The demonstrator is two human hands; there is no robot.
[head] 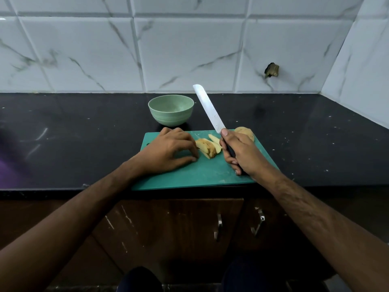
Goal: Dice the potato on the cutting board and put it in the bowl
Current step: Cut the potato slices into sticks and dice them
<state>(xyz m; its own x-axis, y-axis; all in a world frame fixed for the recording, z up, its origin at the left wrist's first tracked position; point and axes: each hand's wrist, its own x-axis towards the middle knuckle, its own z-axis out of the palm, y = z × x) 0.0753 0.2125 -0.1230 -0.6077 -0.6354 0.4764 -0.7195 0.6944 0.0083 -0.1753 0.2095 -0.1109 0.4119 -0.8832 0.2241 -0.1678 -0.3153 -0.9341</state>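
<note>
The right hand (239,151) wraps its fingers closed around the black handle of a steel-bladed kitchen knife (208,108), blade raised and tilted away. The left hand (168,150) rests on the green plastic cutting board (189,175), loosely curled fingertips touching the sliced pale potato wedges (207,147). An uncut potato half (245,132) lies behind the right hand; the pale green bowl (171,110) stands just beyond the board.

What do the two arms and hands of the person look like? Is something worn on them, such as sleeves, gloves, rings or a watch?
Both forearms are bare up to the picture's edge; no sleeve shows. The left hand and the right hand wear no gloves, and no ring, watch or bracelet shows on either. The nails look short and unpainted. Fine hair is visible on the forearms.
</note>
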